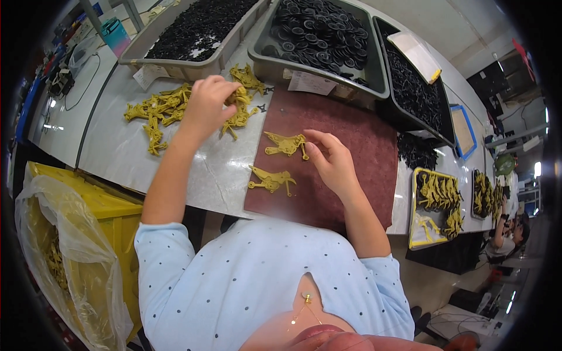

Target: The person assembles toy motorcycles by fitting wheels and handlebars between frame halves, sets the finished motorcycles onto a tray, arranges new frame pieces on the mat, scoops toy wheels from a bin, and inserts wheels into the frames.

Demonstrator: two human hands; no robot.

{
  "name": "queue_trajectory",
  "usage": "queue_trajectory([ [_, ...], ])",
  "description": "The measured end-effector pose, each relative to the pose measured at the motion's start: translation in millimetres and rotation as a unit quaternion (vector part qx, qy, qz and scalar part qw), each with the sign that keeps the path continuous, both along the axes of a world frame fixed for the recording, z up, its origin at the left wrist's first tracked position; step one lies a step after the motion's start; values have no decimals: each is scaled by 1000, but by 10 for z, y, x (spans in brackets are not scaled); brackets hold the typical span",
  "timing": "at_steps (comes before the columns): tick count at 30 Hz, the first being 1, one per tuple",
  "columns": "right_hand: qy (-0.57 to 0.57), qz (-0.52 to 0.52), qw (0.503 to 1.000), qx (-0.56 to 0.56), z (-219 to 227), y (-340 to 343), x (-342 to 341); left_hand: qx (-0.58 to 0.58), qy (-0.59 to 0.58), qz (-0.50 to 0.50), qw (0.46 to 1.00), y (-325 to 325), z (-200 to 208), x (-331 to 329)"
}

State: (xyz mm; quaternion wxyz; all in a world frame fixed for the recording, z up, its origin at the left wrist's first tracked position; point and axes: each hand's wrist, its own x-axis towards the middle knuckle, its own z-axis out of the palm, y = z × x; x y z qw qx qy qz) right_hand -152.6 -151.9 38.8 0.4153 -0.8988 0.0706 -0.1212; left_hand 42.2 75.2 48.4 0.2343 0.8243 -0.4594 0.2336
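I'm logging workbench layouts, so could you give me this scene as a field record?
Left hand: over the pile of yellow parts; grip unclear
Right hand: by the right end of the upper yellow part; contact unclear
Mat: reddish-brown, beneath that and the lower yellow part
Bins: left gray bin, middle gray bin, black bin; all hold black pieces
Tray: yellow-rimmed, holding yellow parts

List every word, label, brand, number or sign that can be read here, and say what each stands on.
No text is clear enough to quote.
Paper label on the left grey bin: too small and blurred to read.
Paper sheet on the middle grey bin: faint lines of marks, too small to read.
Yellow pieces on the mat: no lettering can be made out.
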Motion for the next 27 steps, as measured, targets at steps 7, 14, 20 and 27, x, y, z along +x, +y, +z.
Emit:
queue_trajectory([
  [7,40,86,886,454,140,149,-72,-173,245,-60,952,-483,25,-1055],
  [14,41,16,859,511,24,-45,-454,-122,186,-146,964,-784,-44,-1355],
  [20,52,-127,900,415,59,-361,-786,-145,298,-145,932,-957,12,-1493],
  [27,52,-176,853,489,-203,-1005,-825,57,348,-199,914,-1079,11,-1623],
])
